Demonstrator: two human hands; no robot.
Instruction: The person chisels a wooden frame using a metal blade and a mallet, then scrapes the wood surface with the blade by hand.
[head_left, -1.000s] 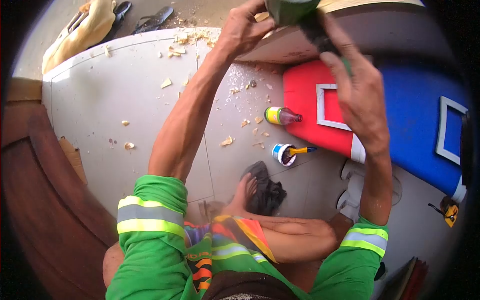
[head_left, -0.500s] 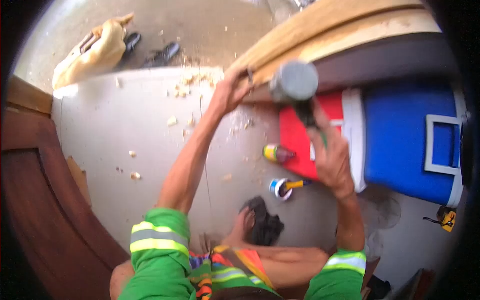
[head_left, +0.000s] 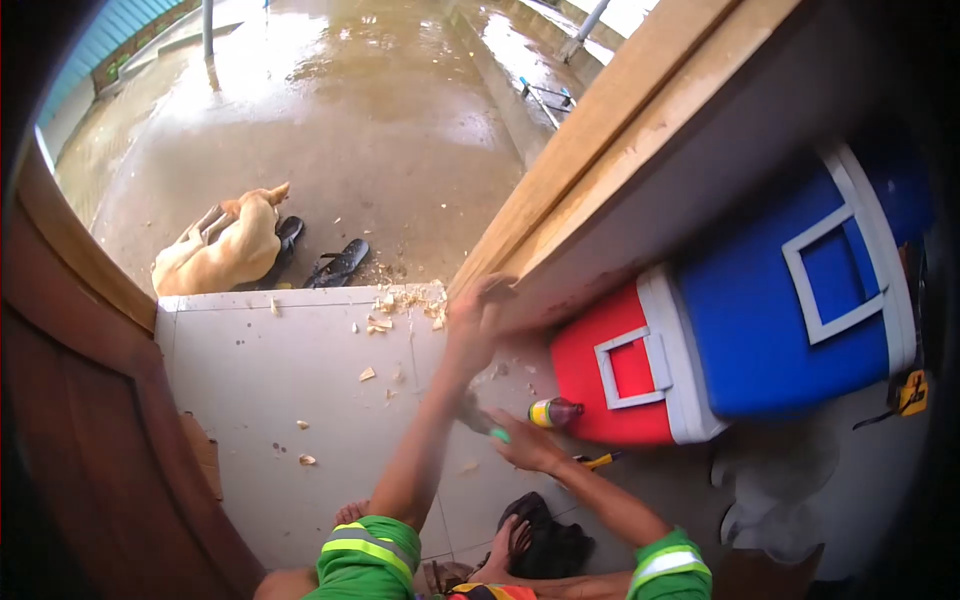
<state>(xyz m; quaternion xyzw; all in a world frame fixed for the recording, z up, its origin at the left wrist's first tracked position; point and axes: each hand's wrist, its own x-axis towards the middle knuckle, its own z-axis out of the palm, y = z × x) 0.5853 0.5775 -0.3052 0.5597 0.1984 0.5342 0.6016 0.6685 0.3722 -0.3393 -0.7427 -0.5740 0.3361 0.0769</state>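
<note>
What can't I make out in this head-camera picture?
All in the head view:
Left hand: blurred; grip unclear.
Green-handled tool: head blurred against the left forearm.
Yellow brush handle: other end hidden by the right forearm.
Bottle label: too small to read.
Blue cooler: upper corner lost in dark lens edge.

Wet pavement gleams at eleven o'clock. A brown panelled door stands at eight; pale tiles cover the floor.

From head height, we look down past the nearby left hand and right hand, forward to the yard.
</note>
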